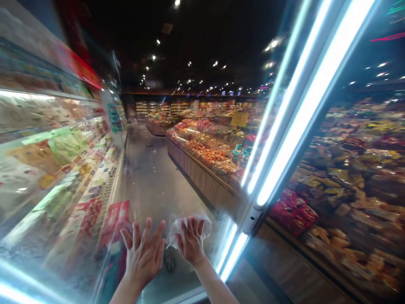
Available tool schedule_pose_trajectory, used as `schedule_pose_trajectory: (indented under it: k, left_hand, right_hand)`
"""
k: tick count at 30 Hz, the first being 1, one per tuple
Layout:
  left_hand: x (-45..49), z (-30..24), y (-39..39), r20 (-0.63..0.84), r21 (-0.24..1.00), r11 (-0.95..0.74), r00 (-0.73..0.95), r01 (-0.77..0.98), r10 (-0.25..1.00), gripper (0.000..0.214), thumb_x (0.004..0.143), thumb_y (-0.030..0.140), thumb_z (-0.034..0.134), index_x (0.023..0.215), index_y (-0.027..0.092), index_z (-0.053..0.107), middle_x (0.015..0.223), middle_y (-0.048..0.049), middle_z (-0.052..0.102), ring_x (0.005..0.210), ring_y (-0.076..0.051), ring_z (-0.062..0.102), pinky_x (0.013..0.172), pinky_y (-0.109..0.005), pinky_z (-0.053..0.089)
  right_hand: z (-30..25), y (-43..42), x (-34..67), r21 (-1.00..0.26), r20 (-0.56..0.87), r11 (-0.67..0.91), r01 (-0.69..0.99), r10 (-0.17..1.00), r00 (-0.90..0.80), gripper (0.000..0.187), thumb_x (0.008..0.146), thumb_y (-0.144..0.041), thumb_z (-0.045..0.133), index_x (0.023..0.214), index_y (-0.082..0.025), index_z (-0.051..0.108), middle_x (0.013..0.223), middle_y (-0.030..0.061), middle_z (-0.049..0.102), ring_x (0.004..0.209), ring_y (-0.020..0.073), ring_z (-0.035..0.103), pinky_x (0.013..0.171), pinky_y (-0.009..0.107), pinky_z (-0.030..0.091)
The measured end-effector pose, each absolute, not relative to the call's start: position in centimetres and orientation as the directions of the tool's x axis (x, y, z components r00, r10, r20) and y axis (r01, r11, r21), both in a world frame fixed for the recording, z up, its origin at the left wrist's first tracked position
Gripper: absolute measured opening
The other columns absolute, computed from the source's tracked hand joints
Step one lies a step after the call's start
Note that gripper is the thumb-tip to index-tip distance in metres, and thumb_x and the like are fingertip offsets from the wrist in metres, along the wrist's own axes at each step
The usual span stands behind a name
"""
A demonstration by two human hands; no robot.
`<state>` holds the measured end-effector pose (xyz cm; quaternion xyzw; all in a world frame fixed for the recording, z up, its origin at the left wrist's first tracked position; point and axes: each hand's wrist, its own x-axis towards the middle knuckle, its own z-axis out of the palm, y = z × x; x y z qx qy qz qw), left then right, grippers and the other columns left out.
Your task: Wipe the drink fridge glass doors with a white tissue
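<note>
My left hand point(144, 249) is raised with fingers spread, holding nothing. It appears to lie flat on, or just short of, a clear glass pane. Beside it, my right hand point(191, 242) presses a thin, crumpled white wipe point(205, 226) outward, apparently against the same glass. The wipe sticks out around the fingers, and part of it is hidden under the palm. A metal door frame point(253, 219) with bright light strips point(294, 122) slants past on the right of my hands.
Chilled shelves point(109, 177) with packaged goods run along the left, blurred. Past the glass, a grey floor aisle point(148, 177) leads away. Wood-sided bins point(199, 169) heaped with wrapped goods line its right side, with a yellow sign point(239, 119). A red box point(116, 221) appears low left.
</note>
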<state>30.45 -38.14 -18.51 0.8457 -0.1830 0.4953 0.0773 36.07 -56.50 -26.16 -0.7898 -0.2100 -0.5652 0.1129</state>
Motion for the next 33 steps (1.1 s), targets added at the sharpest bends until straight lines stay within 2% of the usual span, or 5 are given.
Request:
schedule_pose_trajectory:
  k: [4, 9, 14, 26, 33]
  left_hand:
    - [31.2, -18.4, -41.0, 0.866, -0.066, -0.916, 0.433, -0.395, -0.249, 0.084, 0.091, 0.028, 0.063, 0.162, 0.039, 0.02, 0.175, 0.0056, 0.002, 0.162, -0.027, -0.007, 0.132, -0.055, -0.008]
    - [32.7, -18.4, -44.7, 0.861, -0.097, -0.899, 0.418, -0.427, -0.291, 0.082, 0.091, 0.032, 0.063, 0.162, 0.039, 0.022, 0.175, 0.0056, 0.006, 0.163, -0.028, -0.004, 0.132, -0.056, -0.007]
    - [33.3, -18.3, -46.6, 0.847, -0.122, -0.886, 0.419, -0.447, -0.328, 0.079, 0.092, 0.034, 0.061, 0.161, 0.038, 0.023, 0.174, 0.0054, 0.011, 0.163, -0.027, 0.0, 0.133, -0.055, -0.006]
    - [32.4, -18.1, -45.2, 0.807, -0.143, -0.901, 0.478, -0.41, -0.346, 0.086, 0.089, 0.029, 0.066, 0.161, 0.041, 0.02, 0.174, 0.0059, 0.006, 0.162, -0.026, -0.005, 0.132, -0.057, -0.002]
    - [31.5, -15.8, -40.4, 0.823, -0.197, -0.895, 0.428, -0.401, -0.373, 0.088, 0.09, 0.027, 0.065, 0.162, 0.039, 0.017, 0.174, 0.0052, 0.0, 0.162, -0.025, -0.009, 0.132, -0.056, -0.008]
  right_hand:
    - [-26.8, -60.5, 36.6, 0.037, 0.944, -0.899, 0.436, 0.174, 0.28, 0.075, 0.099, -0.018, 0.047, 0.166, -0.012, 0.014, 0.175, 0.0093, 0.008, 0.162, 0.0271, 0.009, 0.13, 0.062, 0.011]
    - [-26.2, -63.9, 39.3, -0.088, 0.951, -0.924, 0.373, 0.034, 0.307, 0.078, 0.101, -0.026, 0.046, 0.167, -0.011, 0.008, 0.174, 0.0162, 0.0, 0.161, 0.0372, 0.002, 0.122, 0.078, 0.014]
    - [-27.5, -65.2, 37.8, -0.121, 0.949, -0.931, 0.345, -0.006, 0.316, 0.074, 0.102, -0.023, 0.04, 0.167, -0.011, 0.004, 0.175, 0.0128, -0.001, 0.162, 0.0288, -0.001, 0.124, 0.071, 0.024]
    - [-26.1, -68.2, 38.8, -0.284, 0.913, -0.92, 0.269, -0.173, 0.37, 0.072, 0.108, -0.034, 0.032, 0.167, -0.012, -0.003, 0.174, 0.0213, -0.003, 0.161, 0.042, -0.002, 0.115, 0.08, 0.031]
    - [-19.2, -65.8, 40.8, -0.358, 0.919, -0.894, 0.271, -0.285, 0.274, 0.074, 0.105, -0.034, 0.03, 0.167, -0.018, -0.008, 0.175, 0.0149, -0.004, 0.161, 0.0397, 0.001, 0.124, 0.075, 0.019]
